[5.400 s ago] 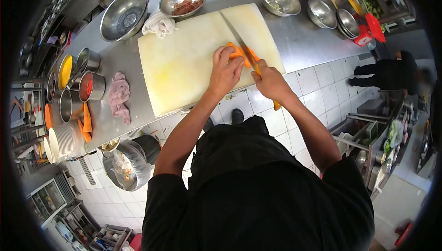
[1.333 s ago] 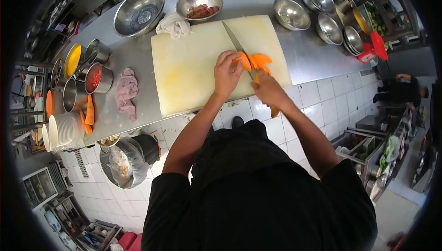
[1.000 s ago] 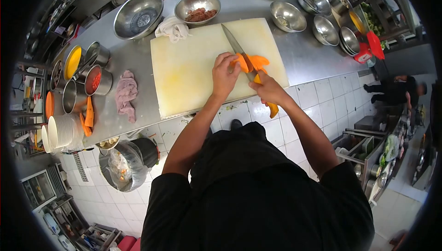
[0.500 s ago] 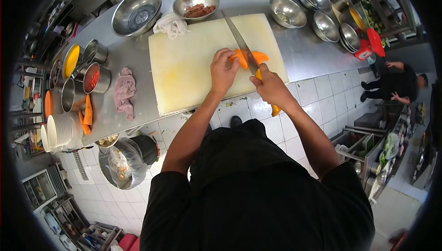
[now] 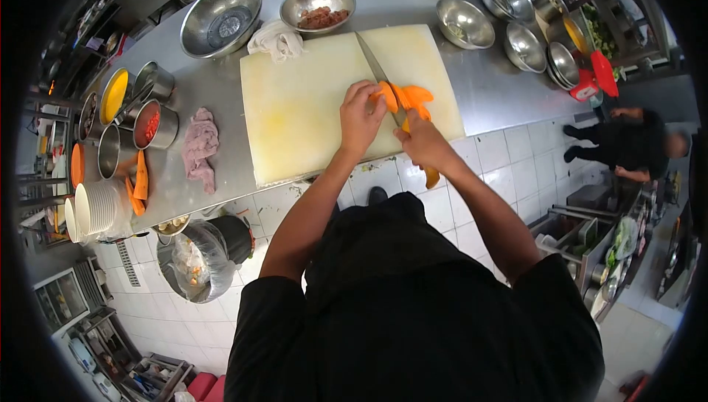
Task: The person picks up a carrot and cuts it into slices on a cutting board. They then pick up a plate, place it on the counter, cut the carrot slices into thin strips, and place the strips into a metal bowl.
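On the pale cutting board point(image 5: 310, 129), my left hand point(image 5: 361, 116) has its fingers curled against a piece of carrot point(image 5: 385, 95). My right hand point(image 5: 426, 142) is wrapped round the yellow handle of a large knife point(image 5: 374, 59). The blade points away from me and lies against the orange carrot, between the piece at my left fingers and cut slices point(image 5: 418, 96) on its right. The knife's lower blade is partly hidden by the carrot.
Behind the board are a bowl of meat point(image 5: 321, 17), a large steel bowl point(image 5: 221, 20) and a white cloth point(image 5: 276, 40). More bowls point(image 5: 464, 23) stand at right. Pots point(image 5: 155, 125), a pink cloth point(image 5: 200, 150) and carrots point(image 5: 141, 175) are at left. A person point(image 5: 641, 144) stands far right.
The knife has shifted slightly left across the carrot, and more orange slices show on its right. My right hand has moved slightly left and down. The other person has changed posture.
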A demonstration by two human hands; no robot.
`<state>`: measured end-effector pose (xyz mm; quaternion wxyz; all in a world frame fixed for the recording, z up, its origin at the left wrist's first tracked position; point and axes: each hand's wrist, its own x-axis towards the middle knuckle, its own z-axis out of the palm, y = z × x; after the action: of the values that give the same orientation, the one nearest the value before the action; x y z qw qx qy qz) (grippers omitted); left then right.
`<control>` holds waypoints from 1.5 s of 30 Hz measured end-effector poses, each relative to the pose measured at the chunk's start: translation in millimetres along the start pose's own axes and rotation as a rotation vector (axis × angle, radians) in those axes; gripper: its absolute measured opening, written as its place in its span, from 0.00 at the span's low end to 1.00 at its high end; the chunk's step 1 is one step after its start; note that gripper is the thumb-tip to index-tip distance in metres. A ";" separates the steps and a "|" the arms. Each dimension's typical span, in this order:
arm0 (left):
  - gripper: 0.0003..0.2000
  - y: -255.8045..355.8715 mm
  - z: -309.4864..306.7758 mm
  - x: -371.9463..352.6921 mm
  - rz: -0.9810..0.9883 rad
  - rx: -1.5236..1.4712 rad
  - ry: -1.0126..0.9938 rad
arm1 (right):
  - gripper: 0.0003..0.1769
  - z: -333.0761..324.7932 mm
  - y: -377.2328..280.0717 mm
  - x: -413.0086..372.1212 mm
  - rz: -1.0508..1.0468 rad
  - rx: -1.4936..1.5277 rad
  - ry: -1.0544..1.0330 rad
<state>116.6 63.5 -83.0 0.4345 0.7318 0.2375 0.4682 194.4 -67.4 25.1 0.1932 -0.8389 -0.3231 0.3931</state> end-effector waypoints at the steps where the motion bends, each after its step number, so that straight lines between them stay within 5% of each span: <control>1: 0.09 0.2 0.8 -1.4 -0.011 -0.027 -0.005 | 0.25 -8.6 -10.0 -6.9 0.052 0.019 -0.039; 14: 0.10 -6.9 2.5 -2.6 -0.005 -0.036 -0.009 | 0.22 -17.7 5.7 -9.2 -0.180 -0.162 0.208; 38: 0.09 -5.6 2.5 0.9 -0.009 -0.021 0.001 | 0.20 -25.2 -26.9 -22.9 0.021 0.027 -0.007; 45: 0.09 -1.9 1.7 -5.1 -0.054 -0.060 -0.001 | 0.23 7.8 12.9 12.7 -0.094 -0.086 0.110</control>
<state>116.0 59.9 -87.5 0.4686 0.7122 0.2427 0.4628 199.5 -67.3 6.1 0.1928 -0.8506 -0.3675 0.3228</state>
